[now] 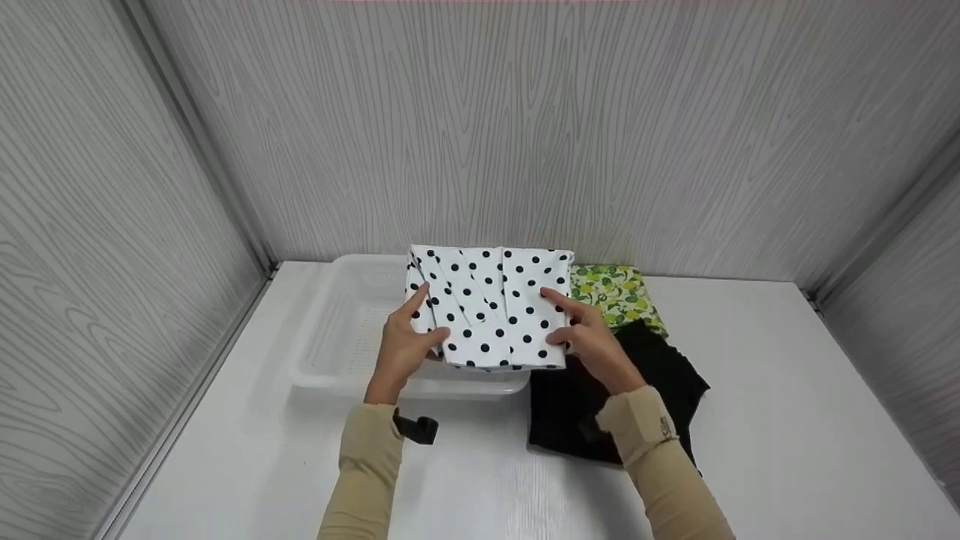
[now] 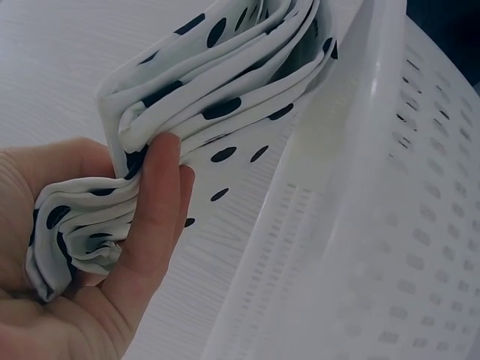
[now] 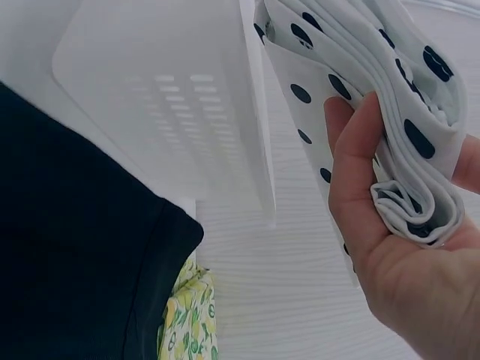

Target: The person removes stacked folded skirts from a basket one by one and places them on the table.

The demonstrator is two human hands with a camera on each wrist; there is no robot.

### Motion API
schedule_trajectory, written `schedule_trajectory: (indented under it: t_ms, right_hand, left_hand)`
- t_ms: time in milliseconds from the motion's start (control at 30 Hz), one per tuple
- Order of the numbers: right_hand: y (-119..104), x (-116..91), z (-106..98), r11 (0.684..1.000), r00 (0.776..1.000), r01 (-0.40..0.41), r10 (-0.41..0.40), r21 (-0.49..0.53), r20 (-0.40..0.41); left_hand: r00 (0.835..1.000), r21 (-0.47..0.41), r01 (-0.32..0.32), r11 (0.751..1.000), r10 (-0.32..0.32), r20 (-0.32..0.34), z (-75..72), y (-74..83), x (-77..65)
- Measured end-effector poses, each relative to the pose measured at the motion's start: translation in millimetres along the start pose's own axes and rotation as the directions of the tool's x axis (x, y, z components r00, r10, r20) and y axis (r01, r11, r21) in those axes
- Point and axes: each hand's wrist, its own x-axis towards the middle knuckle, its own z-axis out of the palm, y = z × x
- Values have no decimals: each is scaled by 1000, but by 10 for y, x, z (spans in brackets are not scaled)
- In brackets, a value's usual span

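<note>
A white cloth with black polka dots (image 1: 487,307), folded into a thick rectangle, is held up between both hands. My left hand (image 1: 405,341) grips its left edge, thumb on the near face and fingers around behind. On the opposite edge my right hand (image 1: 589,334) pinches the layers the same way. Both wrist views show the stacked folds of the cloth (image 2: 217,97) squeezed between thumb and fingers. Behind and below it stands a white perforated plastic basket (image 1: 319,337), partly hidden by the cloth in the head view.
Black folded fabric (image 1: 622,397) lies on the white table (image 1: 787,390) under my right forearm. Just beyond it is a folded cloth with a yellow-green lemon print (image 1: 615,296). Grey wood-grain panels (image 1: 525,120) enclose the table at the back and both sides.
</note>
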Motion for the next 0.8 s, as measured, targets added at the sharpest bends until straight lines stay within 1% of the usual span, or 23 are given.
schedule_trajectory:
  t_ms: [167, 400, 533, 633, 700, 800]
  right_hand:
    - [-15, -37, -106, 1000, 1000, -12, 13, 25, -6]
    - [22, -106, -230, 998, 1000, -6, 7, 63, -14]
    - [42, -135, -288, 997, 1000, -6, 7, 72, -10]
    - [57, -147, -333, 998, 1000, 0, 1, 67, -10]
    - [61, -162, -369, 998, 1000, 9, -8, 65, -16]
    - [68, -197, -443, 998, 999, 26, -24, 50, -24]
  left_hand:
    - [1000, 22, -27, 999, 27, -5, 96, 37, 13]
    - [999, 75, -33, 997, 34, -9, 210, 15, -20]
    - [1000, 40, -27, 999, 26, 7, 261, -16, -34]
    - [1000, 38, -22, 999, 22, 4, 303, -25, -42]
    - [1000, 56, -30, 998, 30, 3, 343, -28, -43]
    - [998, 61, -57, 997, 56, 17, 416, -38, -45]
